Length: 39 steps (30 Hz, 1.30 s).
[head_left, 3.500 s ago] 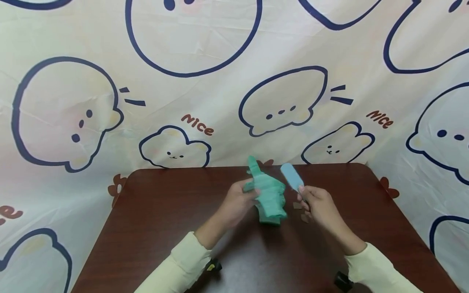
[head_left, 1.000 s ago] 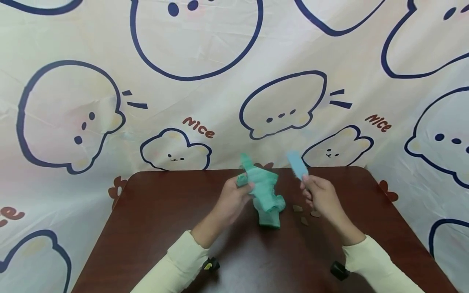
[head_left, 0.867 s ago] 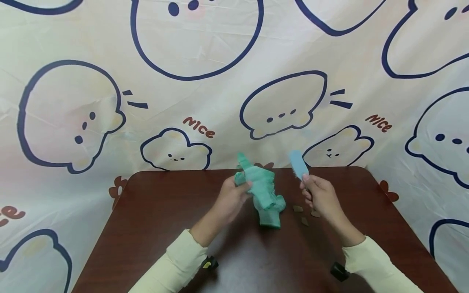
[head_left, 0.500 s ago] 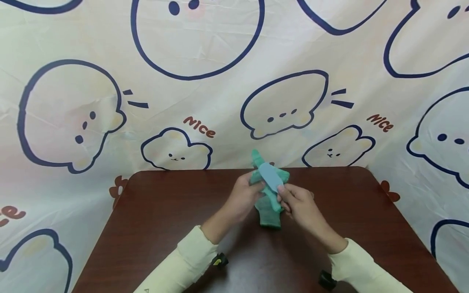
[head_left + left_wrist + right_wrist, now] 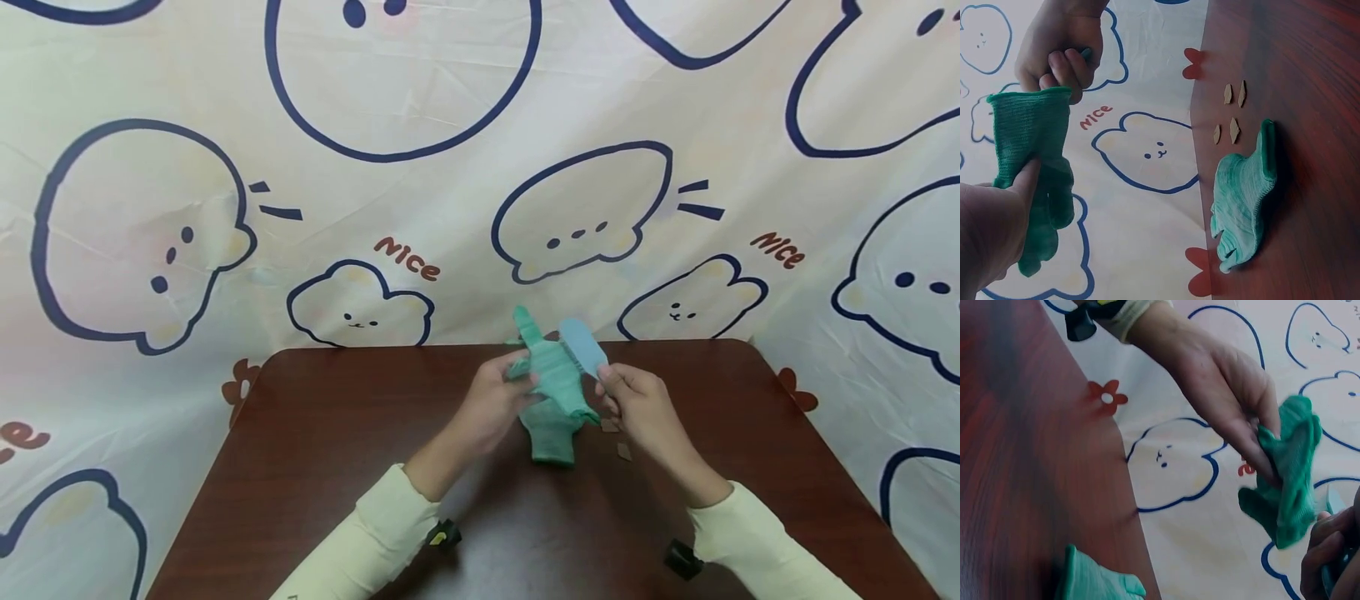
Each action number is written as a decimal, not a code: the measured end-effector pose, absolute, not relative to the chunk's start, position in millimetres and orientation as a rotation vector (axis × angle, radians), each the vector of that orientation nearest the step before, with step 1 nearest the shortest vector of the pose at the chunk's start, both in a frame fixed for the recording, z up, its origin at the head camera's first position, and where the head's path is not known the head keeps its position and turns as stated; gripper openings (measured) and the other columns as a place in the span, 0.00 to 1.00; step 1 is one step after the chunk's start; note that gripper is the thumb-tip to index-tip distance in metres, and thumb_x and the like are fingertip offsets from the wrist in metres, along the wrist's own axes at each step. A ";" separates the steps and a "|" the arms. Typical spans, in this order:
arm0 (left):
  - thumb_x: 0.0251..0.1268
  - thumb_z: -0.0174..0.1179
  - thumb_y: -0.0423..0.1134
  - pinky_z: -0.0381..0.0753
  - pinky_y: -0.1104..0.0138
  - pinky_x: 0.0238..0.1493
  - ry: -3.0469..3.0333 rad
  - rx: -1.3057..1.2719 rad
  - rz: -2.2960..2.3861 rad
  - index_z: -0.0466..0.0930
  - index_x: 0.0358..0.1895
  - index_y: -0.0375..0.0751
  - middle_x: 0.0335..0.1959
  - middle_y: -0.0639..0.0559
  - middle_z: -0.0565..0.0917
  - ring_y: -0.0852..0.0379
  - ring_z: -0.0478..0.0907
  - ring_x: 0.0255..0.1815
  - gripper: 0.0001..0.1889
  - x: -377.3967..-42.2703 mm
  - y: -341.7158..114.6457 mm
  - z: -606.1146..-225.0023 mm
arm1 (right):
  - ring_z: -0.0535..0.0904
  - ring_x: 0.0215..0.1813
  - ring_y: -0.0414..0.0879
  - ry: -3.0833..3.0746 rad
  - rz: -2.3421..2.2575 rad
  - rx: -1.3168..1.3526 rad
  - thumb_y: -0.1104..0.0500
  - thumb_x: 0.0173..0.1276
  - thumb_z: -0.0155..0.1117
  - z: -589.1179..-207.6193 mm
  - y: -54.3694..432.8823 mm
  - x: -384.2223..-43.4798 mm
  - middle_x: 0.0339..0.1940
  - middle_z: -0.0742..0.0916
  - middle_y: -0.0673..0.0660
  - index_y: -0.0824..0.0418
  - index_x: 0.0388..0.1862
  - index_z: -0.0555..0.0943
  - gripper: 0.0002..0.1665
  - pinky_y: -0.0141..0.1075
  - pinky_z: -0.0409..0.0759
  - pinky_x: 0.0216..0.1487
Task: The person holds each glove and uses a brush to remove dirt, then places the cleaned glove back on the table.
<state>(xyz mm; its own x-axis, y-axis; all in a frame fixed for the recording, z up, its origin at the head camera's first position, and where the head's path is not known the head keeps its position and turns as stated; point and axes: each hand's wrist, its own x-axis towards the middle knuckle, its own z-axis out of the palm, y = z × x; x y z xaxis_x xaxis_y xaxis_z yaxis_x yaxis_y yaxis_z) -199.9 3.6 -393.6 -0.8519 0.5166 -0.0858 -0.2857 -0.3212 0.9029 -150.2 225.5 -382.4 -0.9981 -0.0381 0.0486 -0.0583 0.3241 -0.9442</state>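
Note:
My left hand (image 5: 480, 412) pinches a green knit glove (image 5: 557, 371) near its middle, holding it up above the table. In my right hand (image 5: 637, 408) is a light blue brush (image 5: 583, 343), gripped by its handle. Its bristle side faces the glove, and the head overlaps the glove's right edge in the head view. A second green glove (image 5: 1241, 200) lies on the table, its cuff toward the person. The left wrist view shows the held glove's open cuff near my right hand (image 5: 1063, 53). In the right wrist view the brush is mostly hidden by the fingers.
Several small brown flat pieces (image 5: 1235, 130) lie on the dark wooden table (image 5: 337, 467), to the right of the lying glove. A cloth (image 5: 465, 200) with cartoon drawings hangs behind the table and along its sides. Dark wrist cameras (image 5: 684, 558) sit at both sleeves.
About a second ago the brush was apart on the right; half a second ago it lay over the held glove. Now it is back at the glove's right edge. The glove on the table stays put.

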 end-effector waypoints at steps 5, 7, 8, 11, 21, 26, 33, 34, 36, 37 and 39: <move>0.80 0.48 0.28 0.75 0.52 0.72 1.508 0.331 2.191 0.66 0.74 0.32 0.73 0.40 0.72 0.50 0.74 0.68 0.23 -200.3 0.5 -394.1 | 0.65 0.18 0.40 -2.572 1.691 -0.007 0.40 0.83 0.46 -379.9 235.4 -152.4 0.19 0.71 0.53 0.67 0.36 0.75 0.31 0.35 0.63 0.14; 0.80 0.48 0.28 0.77 0.53 0.70 1.521 0.336 2.201 0.69 0.72 0.34 0.69 0.44 0.76 0.54 0.77 0.64 0.22 -200.8 -0.4 -394.1 | 0.63 0.17 0.40 -2.567 1.698 -0.015 0.39 0.83 0.45 -377.7 236.8 -151.6 0.19 0.71 0.53 0.67 0.36 0.74 0.32 0.34 0.59 0.12; 0.80 0.48 0.28 0.77 0.54 0.70 1.516 0.345 2.205 0.69 0.71 0.33 0.67 0.44 0.77 0.55 0.78 0.63 0.21 -201.3 -0.5 -394.5 | 0.62 0.16 0.40 -2.557 1.719 -0.007 0.39 0.83 0.45 -376.6 236.2 -151.0 0.18 0.70 0.53 0.67 0.36 0.74 0.32 0.33 0.58 0.11; 0.80 0.47 0.28 0.80 0.60 0.65 1.494 0.359 2.203 0.69 0.70 0.30 0.62 0.46 0.77 0.57 0.76 0.59 0.20 -202.3 1.5 -395.3 | 0.61 0.16 0.39 -2.538 1.816 0.070 0.39 0.83 0.46 -374.4 230.3 -148.2 0.18 0.70 0.52 0.67 0.36 0.74 0.32 0.34 0.60 0.12; 0.79 0.48 0.27 0.78 0.56 0.69 1.534 0.482 2.079 0.66 0.74 0.31 0.72 0.38 0.74 0.55 0.75 0.66 0.23 -196.0 12.1 -387.7 | 0.58 0.15 0.40 -2.581 1.945 0.200 0.40 0.82 0.48 -377.7 208.3 -139.2 0.17 0.69 0.53 0.69 0.37 0.75 0.32 0.34 0.58 0.12; 0.79 0.47 0.26 0.72 0.50 0.73 1.502 0.389 2.096 0.61 0.77 0.30 0.76 0.39 0.69 0.47 0.70 0.73 0.26 -195.8 10.8 -384.0 | 0.55 0.13 0.40 -2.590 1.883 0.127 0.37 0.80 0.49 -374.6 212.9 -138.6 0.18 0.70 0.55 0.69 0.37 0.75 0.34 0.32 0.54 0.09; 0.78 0.46 0.24 0.68 0.47 0.75 1.469 0.320 2.087 0.53 0.79 0.28 0.83 0.37 0.53 0.40 0.58 0.81 0.30 -196.0 10.1 -385.6 | 0.65 0.19 0.42 -2.598 1.780 0.104 0.40 0.82 0.48 -376.0 223.8 -140.9 0.19 0.71 0.56 0.67 0.35 0.76 0.31 0.36 0.65 0.16; 0.78 0.46 0.24 0.67 0.47 0.75 1.466 0.316 2.088 0.52 0.79 0.28 0.84 0.36 0.51 0.39 0.56 0.82 0.30 -195.8 9.7 -385.8 | 0.65 0.19 0.42 -2.603 1.760 0.097 0.40 0.82 0.48 -376.7 225.8 -141.8 0.18 0.71 0.55 0.66 0.35 0.76 0.31 0.36 0.66 0.17; 0.78 0.45 0.23 0.66 0.46 0.76 1.461 0.321 2.092 0.52 0.80 0.28 0.84 0.35 0.47 0.39 0.52 0.83 0.30 -195.1 8.2 -386.4 | 0.66 0.19 0.42 -2.600 1.738 0.073 0.40 0.82 0.48 -377.6 230.1 -143.6 0.19 0.71 0.55 0.67 0.35 0.76 0.31 0.36 0.67 0.18; 0.78 0.45 0.23 0.67 0.46 0.76 1.455 0.335 2.096 0.52 0.80 0.28 0.84 0.35 0.48 0.39 0.54 0.82 0.30 -195.0 7.3 -386.5 | 0.66 0.19 0.42 -2.600 1.718 0.055 0.40 0.83 0.47 -378.1 232.7 -144.8 0.19 0.71 0.55 0.67 0.35 0.76 0.31 0.36 0.68 0.17; 0.78 0.46 0.24 0.70 0.48 0.75 1.469 0.367 2.101 0.57 0.78 0.30 0.82 0.36 0.56 0.42 0.61 0.79 0.28 -194.9 5.1 -386.8 | 0.66 0.20 0.41 -2.588 1.686 0.009 0.40 0.83 0.46 -378.3 238.5 -147.2 0.20 0.72 0.54 0.67 0.36 0.76 0.31 0.36 0.67 0.17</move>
<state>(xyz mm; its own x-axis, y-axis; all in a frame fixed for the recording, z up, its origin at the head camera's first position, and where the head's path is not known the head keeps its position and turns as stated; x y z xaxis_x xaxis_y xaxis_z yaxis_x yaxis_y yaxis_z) -194.9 5.1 -386.8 -0.8147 0.5738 -0.0842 -0.2760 -0.2559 0.9265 -147.2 238.5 -378.3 -0.9986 0.0239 0.0475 -0.0338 0.4048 -0.9138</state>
